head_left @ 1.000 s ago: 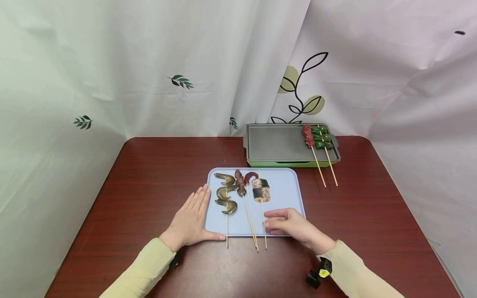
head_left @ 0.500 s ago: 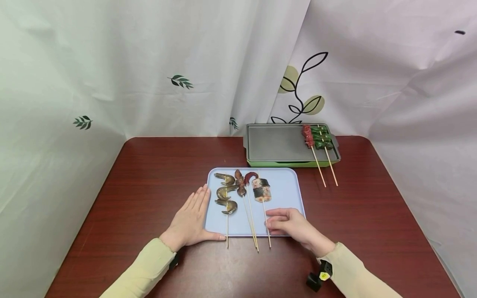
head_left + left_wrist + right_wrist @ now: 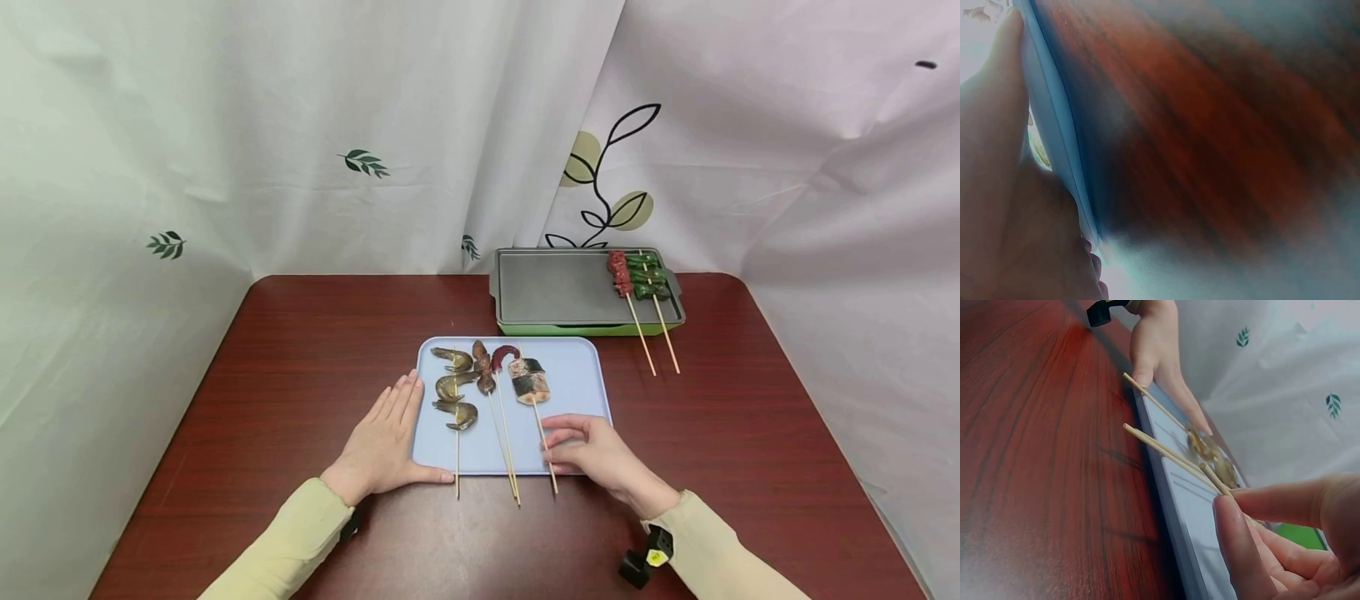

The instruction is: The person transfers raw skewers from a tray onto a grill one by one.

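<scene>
pinched between thumb and fingertips, the thin bamboo stick of the fish-slice skewer is what your right hand has hold of, low on the shaft near the front edge of the pale blue rectangular plastic tray; the right wrist view shows your fingertips closed round that stick, with its butt end poking past the tray rim over the dark red wooden table. your left hand lies flat and relaxed, fingers straight against the tray's left edge and thumb along its front edge, steadying it and holding nothing. the skewer's food end rests on the tray, angled a little to the right, just beside the octopus skewer and squid skewer, with the three-shrimp skewer further left.

judging from this, you are at the pick-up step: the grip is made, the lift is not. the grey griddle pan in its green base sits behind the tray and already carries a red meat skewer and a green pepper skewer at its right end, so the likely move is to raise the stick cleanly, keep the fish slice from sliding off, carry it clear of the neighbouring sticks, and lay it on the bare plate left of those two
</scene>
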Motion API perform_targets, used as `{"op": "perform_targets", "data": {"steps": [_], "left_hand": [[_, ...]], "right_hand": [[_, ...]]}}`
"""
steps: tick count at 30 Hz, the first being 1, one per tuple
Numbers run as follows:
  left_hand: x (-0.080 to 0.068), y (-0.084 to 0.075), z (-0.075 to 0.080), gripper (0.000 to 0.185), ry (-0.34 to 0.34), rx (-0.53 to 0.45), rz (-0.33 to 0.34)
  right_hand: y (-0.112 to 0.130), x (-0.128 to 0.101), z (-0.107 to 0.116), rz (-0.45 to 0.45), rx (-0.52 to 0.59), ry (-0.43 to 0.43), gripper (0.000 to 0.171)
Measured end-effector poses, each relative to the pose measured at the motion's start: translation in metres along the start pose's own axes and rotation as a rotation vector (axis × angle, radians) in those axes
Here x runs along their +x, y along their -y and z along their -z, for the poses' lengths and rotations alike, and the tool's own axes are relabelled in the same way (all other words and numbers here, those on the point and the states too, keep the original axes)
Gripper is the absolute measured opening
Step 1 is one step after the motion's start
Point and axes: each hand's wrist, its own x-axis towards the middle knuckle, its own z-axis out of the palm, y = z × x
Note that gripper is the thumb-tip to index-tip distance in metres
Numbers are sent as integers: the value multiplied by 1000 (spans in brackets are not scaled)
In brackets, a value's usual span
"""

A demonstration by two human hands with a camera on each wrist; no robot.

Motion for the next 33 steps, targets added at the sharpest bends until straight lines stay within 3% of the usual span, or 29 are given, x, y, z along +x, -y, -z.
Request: {"op": "perform_targets", "data": {"steps": [9, 21, 33], "left_hand": [[1, -1, 3, 143, 20, -8, 7], [1, -3, 8, 144, 49, 2, 16], [1, -3, 9, 144, 47, -1, 16]], "right_hand": [[-3, -12, 7, 37, -54, 16, 52], [20, -34, 13, 150, -150, 25, 51], [66, -29, 41, 290, -251, -98, 52]]}}
